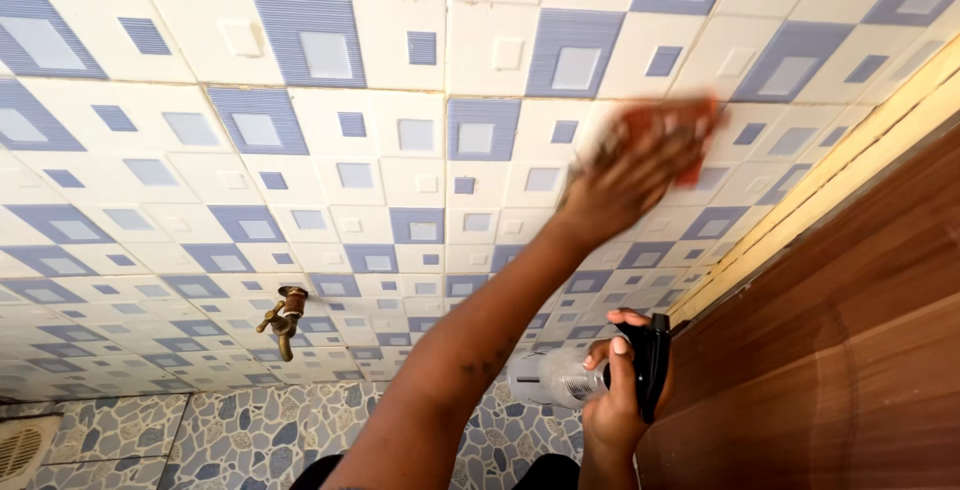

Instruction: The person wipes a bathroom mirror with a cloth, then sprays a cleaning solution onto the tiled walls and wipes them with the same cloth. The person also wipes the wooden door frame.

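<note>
Up high, left hand (640, 165) pressing orange cloth (690, 135) on tiled wall (300, 150), right hand (612, 400) gripping spray bottle (580, 375)

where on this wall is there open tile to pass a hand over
Wide bare tiled wall lies left of the left hand with its orange cloth and above the brass tap. It is crowded low right, where the right hand holds a spray bottle beside the wooden door.

No labels, signs or screens visible. Only package-like item: clear plastic spray bottle (560, 378) with black trigger head, low at centre-right, lying roughly sideways, gripped by right hand (618, 400) just beside brown wooden door (850, 350).
</note>
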